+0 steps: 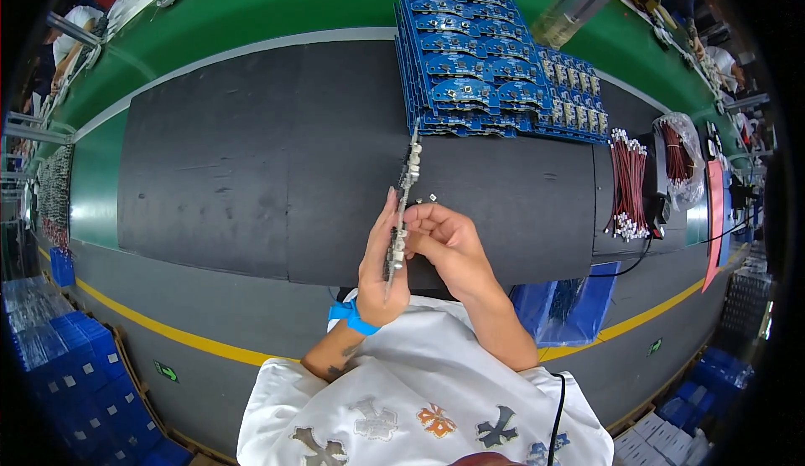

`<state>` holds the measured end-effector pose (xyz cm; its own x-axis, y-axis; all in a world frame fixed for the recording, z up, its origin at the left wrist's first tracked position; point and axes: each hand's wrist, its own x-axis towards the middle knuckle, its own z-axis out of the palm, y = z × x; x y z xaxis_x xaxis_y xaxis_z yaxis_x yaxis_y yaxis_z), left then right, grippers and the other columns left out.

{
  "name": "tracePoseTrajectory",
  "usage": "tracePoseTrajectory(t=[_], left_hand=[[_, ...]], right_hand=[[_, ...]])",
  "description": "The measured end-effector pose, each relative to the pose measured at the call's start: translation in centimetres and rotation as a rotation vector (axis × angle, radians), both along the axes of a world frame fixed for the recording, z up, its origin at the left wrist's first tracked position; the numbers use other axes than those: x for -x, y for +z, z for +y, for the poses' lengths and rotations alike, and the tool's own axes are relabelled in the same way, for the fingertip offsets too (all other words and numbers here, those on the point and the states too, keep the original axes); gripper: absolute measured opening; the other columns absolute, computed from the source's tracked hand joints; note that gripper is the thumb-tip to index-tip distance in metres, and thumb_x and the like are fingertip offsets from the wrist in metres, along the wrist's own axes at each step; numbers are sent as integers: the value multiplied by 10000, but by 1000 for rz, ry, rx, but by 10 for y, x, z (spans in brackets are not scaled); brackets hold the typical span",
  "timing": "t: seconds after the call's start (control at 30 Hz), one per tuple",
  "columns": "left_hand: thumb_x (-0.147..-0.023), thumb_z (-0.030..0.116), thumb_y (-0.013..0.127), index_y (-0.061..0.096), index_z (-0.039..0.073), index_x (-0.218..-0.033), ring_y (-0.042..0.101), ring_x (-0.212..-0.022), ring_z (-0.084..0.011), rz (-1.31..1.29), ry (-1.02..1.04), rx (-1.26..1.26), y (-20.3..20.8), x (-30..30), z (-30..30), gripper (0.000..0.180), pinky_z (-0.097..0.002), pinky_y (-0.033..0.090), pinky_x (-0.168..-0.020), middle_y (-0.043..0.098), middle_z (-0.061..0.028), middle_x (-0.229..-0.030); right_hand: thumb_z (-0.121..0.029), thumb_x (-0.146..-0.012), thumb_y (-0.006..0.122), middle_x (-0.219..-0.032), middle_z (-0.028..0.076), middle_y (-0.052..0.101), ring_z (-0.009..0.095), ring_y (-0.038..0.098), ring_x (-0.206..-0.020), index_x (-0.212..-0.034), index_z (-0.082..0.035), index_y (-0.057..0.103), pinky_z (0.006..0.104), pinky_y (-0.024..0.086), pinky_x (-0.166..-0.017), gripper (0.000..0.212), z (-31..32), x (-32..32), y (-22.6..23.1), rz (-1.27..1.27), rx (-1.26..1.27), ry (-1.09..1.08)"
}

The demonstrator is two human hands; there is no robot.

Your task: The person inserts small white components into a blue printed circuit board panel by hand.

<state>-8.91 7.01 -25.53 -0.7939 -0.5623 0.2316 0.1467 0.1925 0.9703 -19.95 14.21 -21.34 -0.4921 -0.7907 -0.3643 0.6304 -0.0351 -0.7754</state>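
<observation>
A circuit board (409, 177) stands on edge, seen almost edge-on, with white connectors along its right face. My left hand (381, 256) supports it from the left side, the palm and fingers against its lower part. At the right face, my right hand (451, 246) has its fingers curled in a pinch close to the lower connectors. Whatever the pinch holds is hidden. A small white connector (433, 197) lies on the black mat just beyond the right fingers. A blue wristband (354, 318) circles my left wrist.
Tall stacks of blue circuit boards (461, 59) stand at the far side of the black mat (210, 164). Red cables with white plugs (629, 185) lie at the right, near a clear plastic bag (683, 160). A blue bin (562, 311) sits below the near edge.
</observation>
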Motion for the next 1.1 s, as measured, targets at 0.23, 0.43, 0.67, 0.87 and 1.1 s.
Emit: tracePoseTrajectory(t=[0.23,0.43,0.67,0.87,1.1], left_hand=[[-809,-111,320,332,-27,-1299,347,-1244,-369,-15,13,-196,-1,-3,1,498,-381,339,-979,273,-284,-1366],[-814,-104,323,332,-21,-1294,328,-1253,-389,-43,-2,-163,-2,-3,0,487,-415,290,-1010,274,-290,-1360],[-839,-36,376,338,-38,-1282,348,-1230,-358,130,3,107,10,11,-4,445,-405,285,-1007,328,-258,-1326],[-833,-47,376,333,-40,-1282,358,-1224,-359,101,13,111,6,8,-3,450,-404,289,-1005,329,-262,-1325],[-806,-108,324,328,-11,-1297,344,-1238,-406,-23,10,-30,-6,-3,1,500,-421,303,-1001,279,-302,-1350]], right_hand=[[39,-808,552,-855,62,601,113,572,-767,-953,22,556,244,468,-678,146,-4,-3,5,57,-7,-51],[43,-826,541,-869,61,601,105,574,-785,-952,15,554,240,471,-701,130,-4,-3,1,105,17,-57],[30,-834,556,-875,68,612,93,589,-794,-945,34,537,211,482,-706,113,-2,-5,0,164,21,-91],[37,-826,559,-876,69,613,90,590,-797,-957,31,536,204,482,-716,133,-2,-5,4,198,-1,-110],[39,-815,571,-870,75,607,108,595,-805,-971,32,530,218,489,-721,161,-4,-2,2,154,-9,-81]])
